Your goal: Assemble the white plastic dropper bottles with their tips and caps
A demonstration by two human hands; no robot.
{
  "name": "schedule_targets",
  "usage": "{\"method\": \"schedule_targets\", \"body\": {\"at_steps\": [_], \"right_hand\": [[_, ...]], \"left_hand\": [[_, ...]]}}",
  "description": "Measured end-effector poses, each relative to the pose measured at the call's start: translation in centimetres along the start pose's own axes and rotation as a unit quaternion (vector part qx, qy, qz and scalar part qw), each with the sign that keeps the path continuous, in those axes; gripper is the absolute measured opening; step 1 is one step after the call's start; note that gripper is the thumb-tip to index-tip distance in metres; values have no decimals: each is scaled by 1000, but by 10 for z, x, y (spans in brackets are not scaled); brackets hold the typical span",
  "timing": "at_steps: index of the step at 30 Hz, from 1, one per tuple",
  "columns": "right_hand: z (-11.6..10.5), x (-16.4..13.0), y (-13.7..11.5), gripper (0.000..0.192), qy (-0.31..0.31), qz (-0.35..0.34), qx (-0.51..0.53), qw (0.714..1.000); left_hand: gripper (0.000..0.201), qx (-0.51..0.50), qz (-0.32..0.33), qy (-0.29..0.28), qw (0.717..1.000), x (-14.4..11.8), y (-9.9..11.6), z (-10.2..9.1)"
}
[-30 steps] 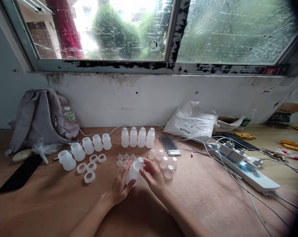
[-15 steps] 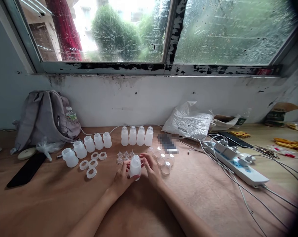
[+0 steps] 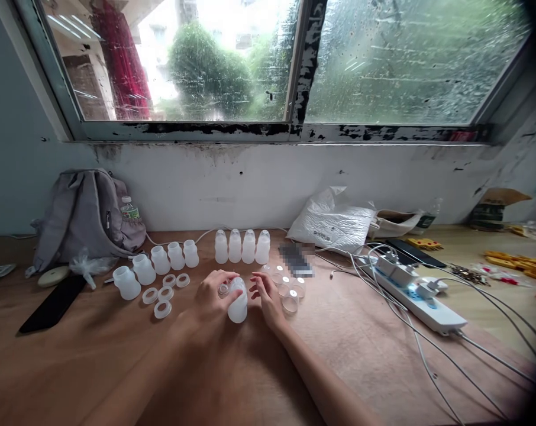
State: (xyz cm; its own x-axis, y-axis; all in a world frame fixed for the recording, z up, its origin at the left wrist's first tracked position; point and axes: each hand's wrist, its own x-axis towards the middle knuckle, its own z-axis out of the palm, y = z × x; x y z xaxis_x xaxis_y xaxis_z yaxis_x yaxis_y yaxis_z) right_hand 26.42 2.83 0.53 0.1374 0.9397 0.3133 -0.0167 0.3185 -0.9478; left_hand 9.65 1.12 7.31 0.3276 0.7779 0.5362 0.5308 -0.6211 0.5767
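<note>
A frosted white baby bottle (image 3: 238, 310) with a clear domed cap stands in front of me, tilted slightly. My left hand (image 3: 212, 294) has thumb and fingers around its upper part. To the right of the bottle, my right hand (image 3: 268, 299) is apart from it, fingers spread and holding nothing. A small clear nipple (image 3: 223, 289) shows between my left fingers and the bottle; the others beside it are hidden by that hand. Several clear caps (image 3: 290, 303) sit just right of my right hand. White collar rings (image 3: 162, 309) lie to the left.
Several open bottle bodies (image 3: 126, 284) stand at the left. Capped bottles (image 3: 235, 247) form a row at the back. A power strip (image 3: 428, 310) with trailing cables occupies the right. Farther off are a grey backpack (image 3: 79, 219), a silver bag (image 3: 334, 219) and a black flat object (image 3: 55, 305).
My left hand has shifted higher on the bottle, toward its cap. My right hand has drawn away from the bottle, its fingers now apart. The camera view has shifted slightly.
</note>
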Motion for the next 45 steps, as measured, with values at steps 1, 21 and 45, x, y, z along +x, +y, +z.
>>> {"method": "schedule_targets", "body": {"at_steps": [1,21,45], "right_hand": [[0,0,1,30,3,0,1,1000],[-6,10,16,34,21,16,-63,998],[-2,8,19,30,-18,-10,-131,991]], "left_hand": [[24,10,-3,-9,1000,4,0,-4],[31,278,-137,-34,950,115,-93,-65],[39,317,-140,-26,938,114,-120,-37]]}}
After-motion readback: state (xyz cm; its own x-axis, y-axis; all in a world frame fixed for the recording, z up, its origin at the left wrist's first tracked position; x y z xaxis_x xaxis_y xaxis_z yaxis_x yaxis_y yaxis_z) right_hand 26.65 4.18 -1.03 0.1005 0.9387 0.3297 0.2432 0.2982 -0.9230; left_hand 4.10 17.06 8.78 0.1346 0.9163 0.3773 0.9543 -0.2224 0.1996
